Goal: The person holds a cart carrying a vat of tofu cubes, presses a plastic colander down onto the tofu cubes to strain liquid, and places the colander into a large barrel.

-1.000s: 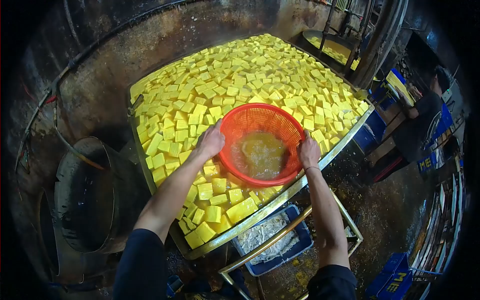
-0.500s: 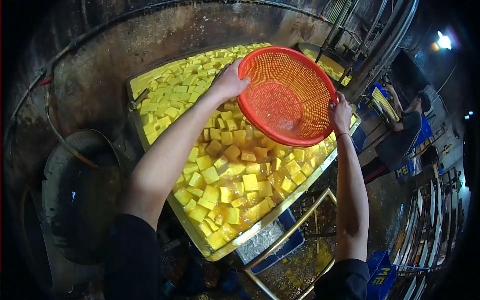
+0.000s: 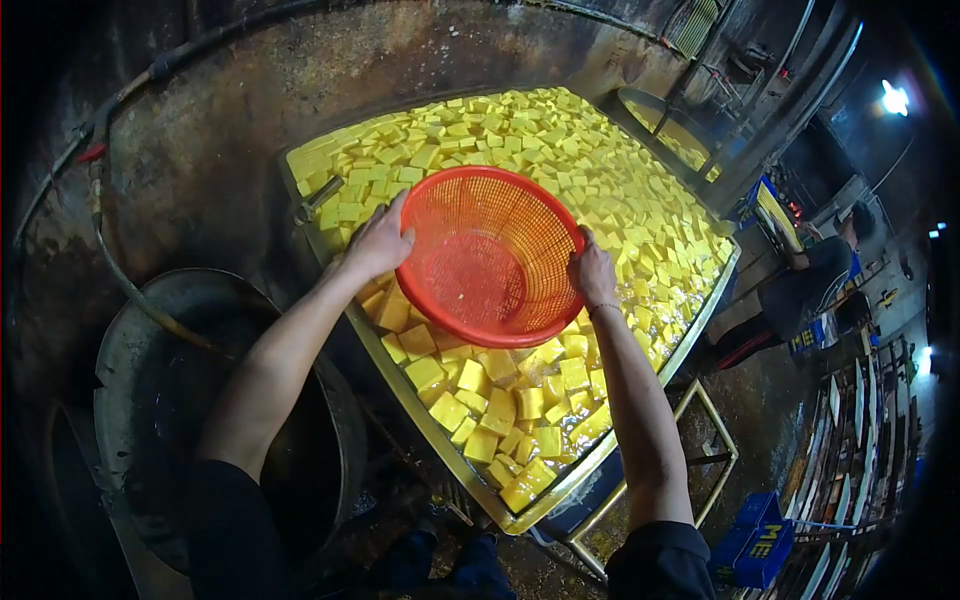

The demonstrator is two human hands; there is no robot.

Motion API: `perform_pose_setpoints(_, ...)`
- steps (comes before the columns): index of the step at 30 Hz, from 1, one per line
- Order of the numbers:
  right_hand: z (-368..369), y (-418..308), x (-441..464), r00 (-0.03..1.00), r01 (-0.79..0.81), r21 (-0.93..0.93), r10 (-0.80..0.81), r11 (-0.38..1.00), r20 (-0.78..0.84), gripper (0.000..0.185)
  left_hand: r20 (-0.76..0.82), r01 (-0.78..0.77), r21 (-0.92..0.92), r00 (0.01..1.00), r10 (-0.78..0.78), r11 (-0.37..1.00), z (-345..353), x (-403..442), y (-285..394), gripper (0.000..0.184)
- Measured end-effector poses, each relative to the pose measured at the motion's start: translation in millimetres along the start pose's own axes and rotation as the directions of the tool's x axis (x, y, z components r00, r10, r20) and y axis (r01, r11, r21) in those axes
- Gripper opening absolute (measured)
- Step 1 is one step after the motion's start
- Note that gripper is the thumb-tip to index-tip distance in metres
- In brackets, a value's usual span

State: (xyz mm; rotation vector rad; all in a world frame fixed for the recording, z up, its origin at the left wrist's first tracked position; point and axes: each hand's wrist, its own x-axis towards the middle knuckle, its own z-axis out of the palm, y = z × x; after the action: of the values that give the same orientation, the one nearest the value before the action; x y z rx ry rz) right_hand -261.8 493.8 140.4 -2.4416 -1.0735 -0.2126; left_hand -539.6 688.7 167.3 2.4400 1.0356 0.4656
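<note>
Between my two hands is a red plastic basket (image 3: 470, 275) with mesh sides, tilted so its inside faces me. Only a tiny pale bit shows inside it. My left hand (image 3: 378, 240) is closed on the left rim, and my right hand (image 3: 594, 270) grips the right rim. Below and behind the basket, many yellow blocks that look like tofu (image 3: 640, 220) lie in liquid in a large rectangular metal vat (image 3: 588, 476). The basket hides part of the blocks.
A big dark round pan (image 3: 190, 400) stands at the left, with a hose (image 3: 125, 280) running into it. Another round vat (image 3: 660, 125) sits at the back right. A co-worker (image 3: 810, 280) stands at the right. A blue crate (image 3: 752, 540) and stacked slats (image 3: 850, 440) lie lower right.
Both hands have brought the red basket left, down and nearer to me over the vat. My view has shifted, so more of the blocks at the back right show.
</note>
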Motion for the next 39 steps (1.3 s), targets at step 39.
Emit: perform_pose_setpoints(39, -24, 22, 27, 0.992, -0.02, 0.008, 0.021, 1.0, -0.127, 0.046, 0.025, -0.043, 0.077, 0.999, 0.042, 0.996, 18, 34, 26, 0.067)
